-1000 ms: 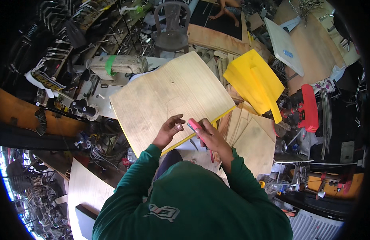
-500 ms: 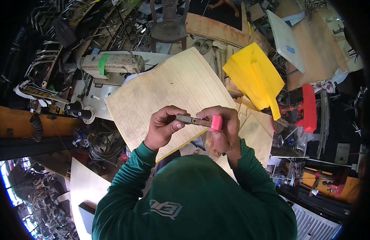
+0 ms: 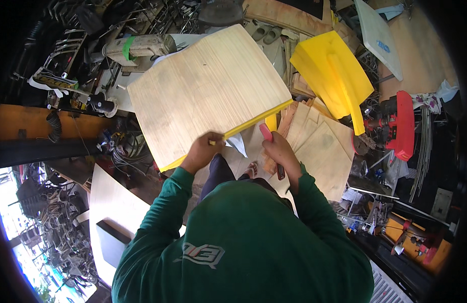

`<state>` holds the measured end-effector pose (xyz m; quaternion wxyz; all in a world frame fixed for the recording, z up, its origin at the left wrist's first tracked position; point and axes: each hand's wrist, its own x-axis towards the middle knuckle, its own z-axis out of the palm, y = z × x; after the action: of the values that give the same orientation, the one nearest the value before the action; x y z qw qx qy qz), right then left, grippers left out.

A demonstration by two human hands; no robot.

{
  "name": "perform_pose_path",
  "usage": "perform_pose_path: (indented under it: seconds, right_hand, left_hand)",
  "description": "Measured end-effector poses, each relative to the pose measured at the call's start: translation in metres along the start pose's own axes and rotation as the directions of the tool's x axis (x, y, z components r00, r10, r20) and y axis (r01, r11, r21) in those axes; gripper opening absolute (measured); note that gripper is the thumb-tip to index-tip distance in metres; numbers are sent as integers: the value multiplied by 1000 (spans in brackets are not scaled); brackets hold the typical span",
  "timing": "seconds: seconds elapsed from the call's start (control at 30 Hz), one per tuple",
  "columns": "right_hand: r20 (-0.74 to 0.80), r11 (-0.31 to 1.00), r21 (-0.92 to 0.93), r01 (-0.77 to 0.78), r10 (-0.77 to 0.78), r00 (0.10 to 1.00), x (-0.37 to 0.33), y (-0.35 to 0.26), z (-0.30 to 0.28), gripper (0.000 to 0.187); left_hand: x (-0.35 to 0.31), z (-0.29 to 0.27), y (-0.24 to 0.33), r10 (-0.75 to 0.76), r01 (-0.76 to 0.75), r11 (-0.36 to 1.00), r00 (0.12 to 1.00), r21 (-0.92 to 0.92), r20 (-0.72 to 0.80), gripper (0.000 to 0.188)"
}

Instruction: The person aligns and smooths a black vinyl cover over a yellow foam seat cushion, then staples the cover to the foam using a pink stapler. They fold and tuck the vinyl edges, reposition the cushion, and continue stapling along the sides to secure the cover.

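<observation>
A pale wood-grain board (image 3: 208,81) lies in front of me, with a yellow strip (image 3: 259,117) along its near edge. My left hand (image 3: 205,150) is closed at this edge, fingers pinching the yellow strip near its middle. To the right, my right hand (image 3: 284,154) is wrapped round a slim red-handled tool (image 3: 266,132). Its pinkish-red end sticks out above the fist and a dark end shows below; whether it is a cutter knife I cannot tell. That hand is apart from the board.
A bent yellow panel (image 3: 334,76) stands at the right, beside a red machine (image 3: 403,123). Several thin wooden sheets (image 3: 324,161) lie below it. A worn block with green tape (image 3: 140,49) sits far left. Cables (image 3: 130,151) and metal parts crowd the left side.
My hands have parted; before, both were at the red-handled tool above the board. The left has come to the yellow edge, while the right keeps the tool, now turned more upright.
</observation>
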<state>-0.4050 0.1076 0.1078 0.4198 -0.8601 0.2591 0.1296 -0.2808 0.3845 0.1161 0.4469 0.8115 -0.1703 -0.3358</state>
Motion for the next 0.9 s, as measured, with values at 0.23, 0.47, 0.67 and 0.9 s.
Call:
perform_pose_path:
  seconds: [0.23, 0.47, 0.67, 0.9]
  right_hand:
    - [-9, 694, -586, 417, -521, 854, 82, -44, 8, 27]
    - [-109, 499, -623, 603, -818, 565, 161, -77, 47, 44]
    - [-106, 576, -305, 759, -812, 574, 52, 6, 95, 17]
    - [260, 978, -97, 186, -156, 953, -20, 133, 159, 20]
  left_hand:
    - [-41, 115, -180, -454, 602, 488, 794, -632, 405, 39]
    - [58, 190, -284, -632, 249, -35, 745, -968, 214, 54]
    - [136, 239, -299, -501, -90, -567, 826, -819, 257, 67]
    - [60, 263, -284, -369, -54, -453, 920, -890, 132, 55]
